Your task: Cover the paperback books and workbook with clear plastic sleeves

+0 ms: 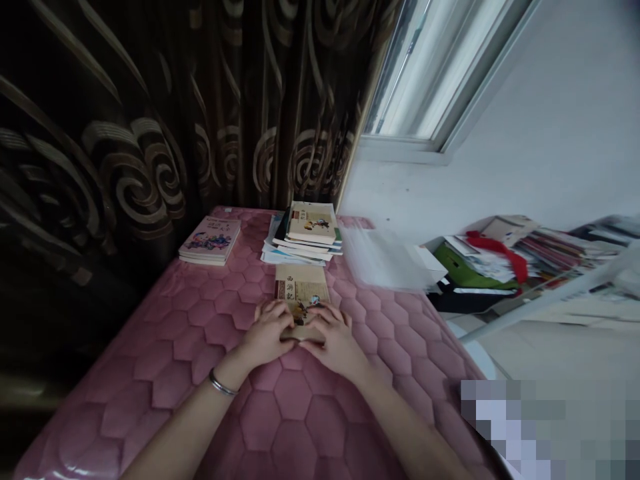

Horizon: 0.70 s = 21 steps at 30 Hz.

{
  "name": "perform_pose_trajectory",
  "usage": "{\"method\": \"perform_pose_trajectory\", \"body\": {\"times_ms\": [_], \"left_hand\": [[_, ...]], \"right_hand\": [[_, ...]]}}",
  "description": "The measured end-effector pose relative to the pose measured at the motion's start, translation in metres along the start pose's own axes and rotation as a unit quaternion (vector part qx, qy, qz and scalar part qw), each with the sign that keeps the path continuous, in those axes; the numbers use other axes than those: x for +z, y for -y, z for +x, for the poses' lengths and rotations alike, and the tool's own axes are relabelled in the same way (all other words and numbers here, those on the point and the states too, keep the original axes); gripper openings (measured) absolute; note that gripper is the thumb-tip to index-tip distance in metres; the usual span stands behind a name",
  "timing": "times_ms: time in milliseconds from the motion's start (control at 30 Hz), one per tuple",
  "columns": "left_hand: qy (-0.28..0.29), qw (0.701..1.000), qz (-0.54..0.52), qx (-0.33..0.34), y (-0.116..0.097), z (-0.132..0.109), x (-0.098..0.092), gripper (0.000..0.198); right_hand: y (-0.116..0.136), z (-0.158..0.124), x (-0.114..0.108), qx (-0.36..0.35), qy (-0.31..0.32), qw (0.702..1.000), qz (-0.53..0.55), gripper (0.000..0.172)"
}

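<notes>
A tan paperback book (300, 283) with dark Chinese characters and a small coloured figure on its cover is in both hands, over the middle of the pink surface. My left hand (270, 330) grips its near left side, the fingers curled over the cover and the thumb at the near edge. On the near right side my right hand (334, 337) holds it the same way. A silver bangle circles my left wrist. Just beyond the book stands a pile of books (313, 230), topped by one with a similar tan cover.
Pink-covered books (210, 240) lie stacked at the far left of the quilted pink surface (285, 400). A blurred white plastic sheet or bag (385, 260) sits at its right edge. Dark curtains (225, 100) hang behind. Papers and a green bag (455, 267) are heaped to the right.
</notes>
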<state>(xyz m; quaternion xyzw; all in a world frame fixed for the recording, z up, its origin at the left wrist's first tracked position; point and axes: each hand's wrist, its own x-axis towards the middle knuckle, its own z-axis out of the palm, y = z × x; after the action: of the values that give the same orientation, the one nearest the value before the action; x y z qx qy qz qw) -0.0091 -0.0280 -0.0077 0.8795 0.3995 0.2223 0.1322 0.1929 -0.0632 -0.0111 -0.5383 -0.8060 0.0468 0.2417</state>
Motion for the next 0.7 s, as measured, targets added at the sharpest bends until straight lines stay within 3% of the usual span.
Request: {"method": "perform_pose_trajectory", "body": {"times_ms": [133, 267, 567, 700], "left_hand": [[0.0, 1.0, 0.012, 0.006, 0.002, -0.001, 0.001, 0.018], [0.001, 1.0, 0.0, 0.014, 0.008, -0.002, -0.003, 0.016], [0.065, 0.993, -0.087, 0.051, 0.04, -0.005, -0.018, 0.031], [0.068, 0.991, -0.105, 0.053, 0.044, -0.005, -0.018, 0.032]], "right_hand": [[0.01, 0.003, 0.01, -0.009, -0.028, 0.999, -0.012, 0.019], [0.003, 0.002, 0.006, -0.014, -0.023, 1.0, -0.001, 0.015], [-0.054, -0.008, -0.019, -0.014, 0.084, 0.995, 0.044, 0.026], [-0.065, -0.009, -0.023, -0.005, 0.127, 0.989, 0.08, 0.03]]}}
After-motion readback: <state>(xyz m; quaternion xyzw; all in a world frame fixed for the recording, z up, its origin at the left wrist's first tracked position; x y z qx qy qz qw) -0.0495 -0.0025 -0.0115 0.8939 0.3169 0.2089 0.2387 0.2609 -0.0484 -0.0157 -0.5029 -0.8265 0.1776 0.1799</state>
